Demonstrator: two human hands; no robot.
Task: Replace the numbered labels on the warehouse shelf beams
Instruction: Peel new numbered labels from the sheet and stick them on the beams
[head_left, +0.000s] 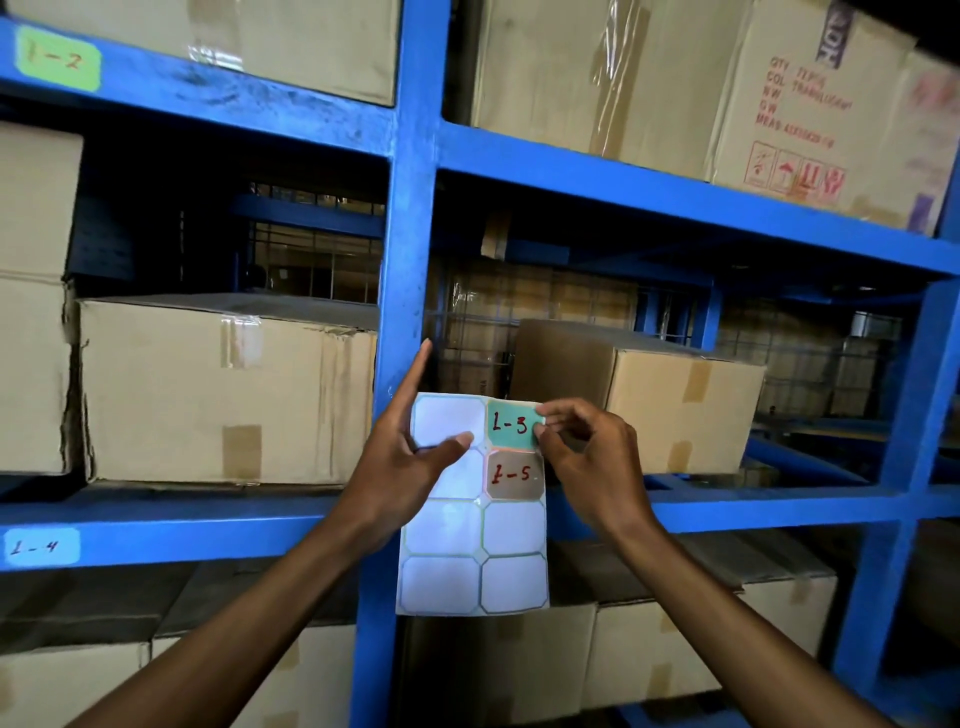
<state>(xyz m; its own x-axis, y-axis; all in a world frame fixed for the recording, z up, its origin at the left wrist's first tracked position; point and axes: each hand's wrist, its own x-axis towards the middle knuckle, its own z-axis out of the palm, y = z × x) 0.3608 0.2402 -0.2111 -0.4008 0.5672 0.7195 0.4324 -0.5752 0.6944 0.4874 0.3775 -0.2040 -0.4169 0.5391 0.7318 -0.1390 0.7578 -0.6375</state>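
Observation:
My left hand holds a white label sheet upright in front of the blue upright post, thumb pressed on its face. The sheet carries a teal label "L-3" at the top right and a brown label "L-5" under it; the other cells are blank backing. My right hand pinches the right edge of the "L-3" label with thumb and forefinger. On the left beams sit a green label "L-2" and a light blue label "L-4".
Blue shelf beams cross the view at three levels. Taped cardboard boxes fill the bays on both sides; one box stands just behind my right hand. Wire mesh backs the middle right bay.

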